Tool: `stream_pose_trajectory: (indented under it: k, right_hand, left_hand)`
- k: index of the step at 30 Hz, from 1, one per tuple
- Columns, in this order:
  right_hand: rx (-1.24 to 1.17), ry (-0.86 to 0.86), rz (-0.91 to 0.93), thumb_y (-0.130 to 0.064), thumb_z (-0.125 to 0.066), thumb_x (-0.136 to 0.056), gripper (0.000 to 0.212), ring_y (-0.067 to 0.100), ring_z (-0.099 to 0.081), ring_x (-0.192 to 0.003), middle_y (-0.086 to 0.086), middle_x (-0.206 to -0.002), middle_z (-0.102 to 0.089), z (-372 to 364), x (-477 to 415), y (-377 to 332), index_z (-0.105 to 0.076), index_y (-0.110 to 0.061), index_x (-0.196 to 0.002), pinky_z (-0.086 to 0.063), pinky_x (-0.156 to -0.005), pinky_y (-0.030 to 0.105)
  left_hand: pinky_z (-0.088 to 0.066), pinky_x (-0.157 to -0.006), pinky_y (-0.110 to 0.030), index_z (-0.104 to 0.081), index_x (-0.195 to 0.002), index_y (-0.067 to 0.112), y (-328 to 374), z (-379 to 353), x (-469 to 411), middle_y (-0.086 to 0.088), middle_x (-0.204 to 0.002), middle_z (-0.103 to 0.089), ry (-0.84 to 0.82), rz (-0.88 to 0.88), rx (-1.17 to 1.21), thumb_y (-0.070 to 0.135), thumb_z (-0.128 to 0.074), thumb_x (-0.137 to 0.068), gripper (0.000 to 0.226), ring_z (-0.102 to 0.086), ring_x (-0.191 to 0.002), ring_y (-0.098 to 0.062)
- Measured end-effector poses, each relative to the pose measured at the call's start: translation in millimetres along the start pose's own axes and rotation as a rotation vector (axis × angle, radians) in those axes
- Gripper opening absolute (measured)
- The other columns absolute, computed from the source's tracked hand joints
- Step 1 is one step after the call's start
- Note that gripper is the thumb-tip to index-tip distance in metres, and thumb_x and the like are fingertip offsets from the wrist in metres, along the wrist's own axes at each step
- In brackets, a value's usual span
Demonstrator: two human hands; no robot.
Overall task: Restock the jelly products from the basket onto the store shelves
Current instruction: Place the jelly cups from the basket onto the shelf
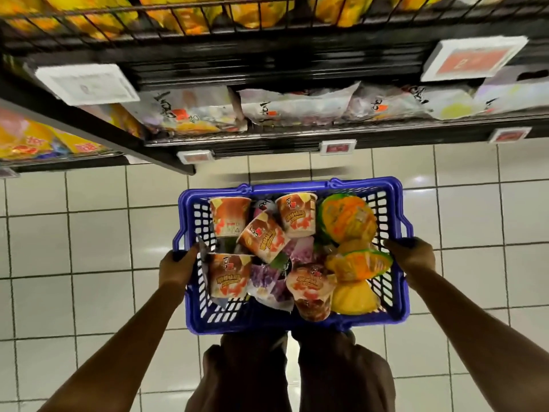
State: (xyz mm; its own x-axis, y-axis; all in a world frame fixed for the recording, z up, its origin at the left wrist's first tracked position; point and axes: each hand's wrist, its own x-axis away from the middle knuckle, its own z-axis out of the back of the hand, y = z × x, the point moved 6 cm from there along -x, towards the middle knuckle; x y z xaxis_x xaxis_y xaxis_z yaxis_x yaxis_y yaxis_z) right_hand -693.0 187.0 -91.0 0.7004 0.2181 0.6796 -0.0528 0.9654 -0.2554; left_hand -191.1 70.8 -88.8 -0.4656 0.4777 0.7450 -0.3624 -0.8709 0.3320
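Holding the blue basket (292, 322) over the tiled floor (89, 248), our left grip (175, 267) and right grip (413, 254) clamp its sides; jelly bags (294, 107) fill the far shelf (261, 142).

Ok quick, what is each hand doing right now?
Left hand: closed, gripping the left rim of the blue basket.
Right hand: closed, gripping the basket's right rim.

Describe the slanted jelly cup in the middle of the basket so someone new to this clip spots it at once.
Find the blue basket over the white tiled floor. Five red-orange cups lie in it; look just beyond centre, between the two by the far wall. The slanted jelly cup alone lies diagonally; the other four lie roughly square to the walls.
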Motion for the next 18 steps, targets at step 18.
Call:
stream_pose_trajectory:
  k: [18]
  right_hand:
    - [-0.300,0.206,-0.171,-0.024,-0.080,-0.074,0.023,0.026,-0.061,-0.066,0.011,-0.073,-0.065,222,206,75,-0.067,-0.010,-0.086,-0.054,-0.067,0.042]
  left_hand:
    - [-0.048,-0.064,-0.035,-0.063,-0.080,0.004,94,109,243,-0.013,-0.076,-0.063,0.134,-0.279,-0.135,0.036,-0.077,-0.079,0.035,-0.058,-0.069,-0.026]
